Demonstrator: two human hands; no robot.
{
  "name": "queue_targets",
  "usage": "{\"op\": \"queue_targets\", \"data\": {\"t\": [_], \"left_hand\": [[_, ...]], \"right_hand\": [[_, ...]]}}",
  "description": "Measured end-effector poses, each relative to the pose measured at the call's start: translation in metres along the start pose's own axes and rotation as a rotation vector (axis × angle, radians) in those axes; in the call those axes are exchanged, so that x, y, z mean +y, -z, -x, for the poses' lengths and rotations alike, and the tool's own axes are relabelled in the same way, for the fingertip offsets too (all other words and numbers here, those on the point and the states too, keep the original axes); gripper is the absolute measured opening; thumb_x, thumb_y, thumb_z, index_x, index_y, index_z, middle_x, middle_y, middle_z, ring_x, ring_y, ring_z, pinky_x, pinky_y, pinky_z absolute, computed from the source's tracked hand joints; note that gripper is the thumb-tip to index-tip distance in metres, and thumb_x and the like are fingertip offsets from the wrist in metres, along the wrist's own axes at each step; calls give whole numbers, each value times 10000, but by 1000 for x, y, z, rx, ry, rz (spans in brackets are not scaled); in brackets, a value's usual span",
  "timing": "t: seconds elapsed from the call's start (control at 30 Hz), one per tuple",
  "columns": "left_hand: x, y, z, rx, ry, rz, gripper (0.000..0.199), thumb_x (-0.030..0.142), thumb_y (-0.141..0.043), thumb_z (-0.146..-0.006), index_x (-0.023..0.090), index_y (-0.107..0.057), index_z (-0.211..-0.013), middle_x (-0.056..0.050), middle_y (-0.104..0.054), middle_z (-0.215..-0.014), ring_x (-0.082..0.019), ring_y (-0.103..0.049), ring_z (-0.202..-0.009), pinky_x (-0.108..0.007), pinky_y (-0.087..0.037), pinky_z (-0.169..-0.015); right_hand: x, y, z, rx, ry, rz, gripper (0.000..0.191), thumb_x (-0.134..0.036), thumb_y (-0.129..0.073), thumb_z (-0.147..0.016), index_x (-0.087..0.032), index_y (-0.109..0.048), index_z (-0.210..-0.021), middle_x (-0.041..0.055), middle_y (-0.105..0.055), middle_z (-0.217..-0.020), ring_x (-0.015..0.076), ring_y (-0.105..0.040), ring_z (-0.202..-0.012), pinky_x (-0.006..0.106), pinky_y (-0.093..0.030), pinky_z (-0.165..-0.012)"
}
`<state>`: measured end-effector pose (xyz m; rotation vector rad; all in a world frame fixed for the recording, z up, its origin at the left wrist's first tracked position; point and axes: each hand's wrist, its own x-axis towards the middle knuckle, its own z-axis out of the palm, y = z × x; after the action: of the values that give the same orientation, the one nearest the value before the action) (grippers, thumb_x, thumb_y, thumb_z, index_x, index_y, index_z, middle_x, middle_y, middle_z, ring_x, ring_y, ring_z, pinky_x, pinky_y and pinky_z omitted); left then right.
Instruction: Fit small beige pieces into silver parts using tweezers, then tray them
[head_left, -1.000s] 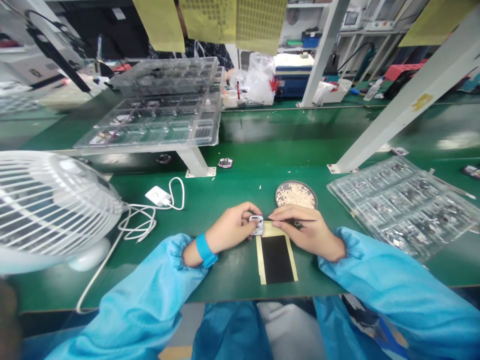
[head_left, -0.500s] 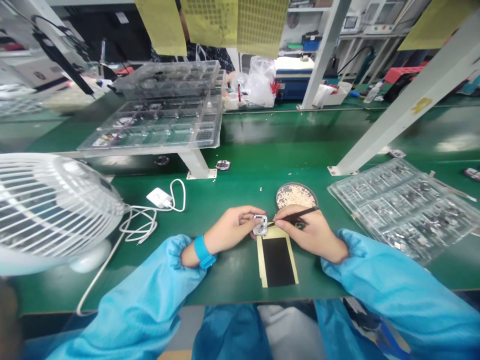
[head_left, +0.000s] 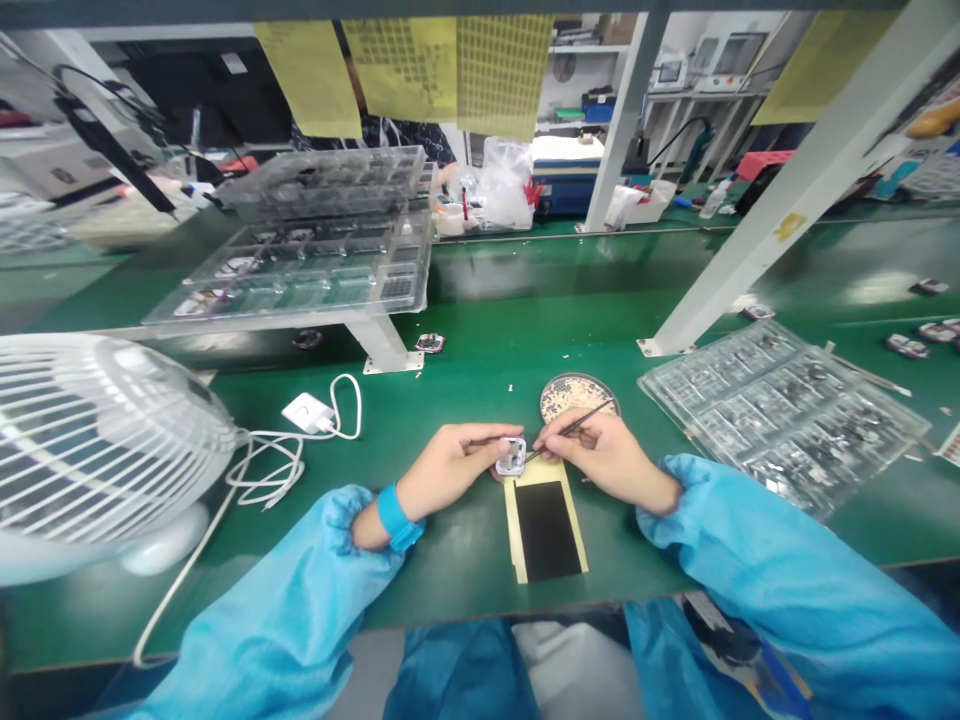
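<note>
My left hand point(head_left: 457, 465) grips a small square device housing point(head_left: 511, 456), light-rimmed with parts inside, between thumb and fingers. Dark tweezers point(head_left: 576, 420) are pinched in my right hand point(head_left: 596, 455); their tips are at the right edge of the housing. Whether the tips hold anything is too small to tell. Just below lies a black pad point(head_left: 551, 530) bordered with yellow tape, stuck to the green bench. A round dish point(head_left: 574, 390) of tiny pale and dark pieces sits behind my right hand, which covers its front edge.
To the left stand a white fan point(head_left: 105, 450) and a charger point(head_left: 307, 412) with a coiled cable. A clear tray of small parts point(head_left: 784, 400) lies on the right. Other clear trays point(head_left: 300, 260) rest on a raised shelf. A slanted white post point(head_left: 780, 190) rises at the right.
The camera view has shifted, so most things appear slightly lower and further left. My right hand has turned and the tweezers now slant more steeply, still close to the housing.
</note>
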<state>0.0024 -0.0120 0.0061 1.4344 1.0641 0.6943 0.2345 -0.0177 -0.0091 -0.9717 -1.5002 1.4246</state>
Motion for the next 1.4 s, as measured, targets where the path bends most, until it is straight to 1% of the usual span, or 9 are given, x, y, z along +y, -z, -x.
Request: {"op": "queue_targets", "data": {"t": [0.33, 0.53, 0.63, 0.7, 0.8, 0.83, 0.97, 1.2, 1.4], "left_hand": [[-1, 5, -6, 56, 27, -25, 386, 384, -664, -877, 131, -710, -1164, -72, -769, -831, -157, -674, -652, -219, -478, -534], [-7, 9, -11, 41, 3, 91, 429, 392, -746, -811, 175, -553, -1127, -48, -723, -900, -173, -701, -694, -210, -440, -515], [-6, 5, -11, 35, 12, 78, 478, 405, -756, -797, 186, -544, -1166, -27, -705, -848, -182, -696, -698, -234, -474, -541], [-4, 2, -11, 30, 23, 43, 468, 429, -748, -797, 171, -585, -1152, -29, -701, -799, -180, -679, -685, -242, -479, -546], [-2, -3, -12, 29, 33, 23, 416, 457, -760, -774, 153, -638, -1032, -36, -703, -745, -167, -656, -632, -231, -451, -511], [-2, -4, -12, 32, 30, 28, 405, 461, -767, -764, 154, -643, -997, -39, -708, -752, -160, -650, -617, -226, -442, -500], [-3, -6, -13, 49, 16, 53, 383, 466, -780, -749, 155, -643, -924, -46, -725, -789, -132, -632, -584, -208, -422, -477], [-3, -8, -11, 61, 46, 94, 394, 515, -773, -732, 158, -638, -834, -29, -702, -672, -133, -614, -520, -213, -430, -463], [0, -14, -6, 104, 81, 224, 393, 506, -783, -725, 162, -609, -802, -19, -695, -661, -129, -611, -525, -226, -469, -506]], "right_hand": [[-12, 15, -2, -211, 47, 110, 293, -445, -679, -886, -152, -670, -895, 80, -726, -919, 193, -698, -889, 349, -563, -846], [-37, 40, 32, -48, 66, 9, 478, -528, -385, -1019, -166, -584, -778, 40, -669, -760, 145, -652, -646, 304, -550, -655], [-52, 95, 51, 200, 49, 350, 379, -525, -483, -980, -185, -650, -978, -16, -605, -673, 115, -549, -524, 239, -458, -503], [-58, 150, 53, 476, 41, 751, 379, -541, -582, -912, -179, -696, -910, 15, -643, -718, 154, -588, -626, 266, -476, -577], [-56, 235, 42, 856, -364, 1238, 366, -492, -634, -865, -148, -732, -939, 116, -715, -851, 258, -660, -825, 341, -503, -739], [-53, 258, 36, 931, -563, 1307, 386, -499, -653, -844, -145, -735, -972, 156, -721, -952, 293, -666, -918, 368, -503, -794], [-38, 310, 14, 995, -743, 1287, 568, -562, -736, -748, -59, -720, -1013, 292, -673, -1095, 386, -645, -1029, 460, -492, -840], [-35, 328, 8, 949, -754, 1186, 507, -494, -754, -727, -28, -722, -924, 232, -704, -956, 275, -680, -892, 347, -478, -758], [-47, 285, 30, 998, -467, 1210, 227, -399, -701, -807, -187, -723, -886, 135, -728, -875, 312, -685, -852, 381, -498, -724]]}}
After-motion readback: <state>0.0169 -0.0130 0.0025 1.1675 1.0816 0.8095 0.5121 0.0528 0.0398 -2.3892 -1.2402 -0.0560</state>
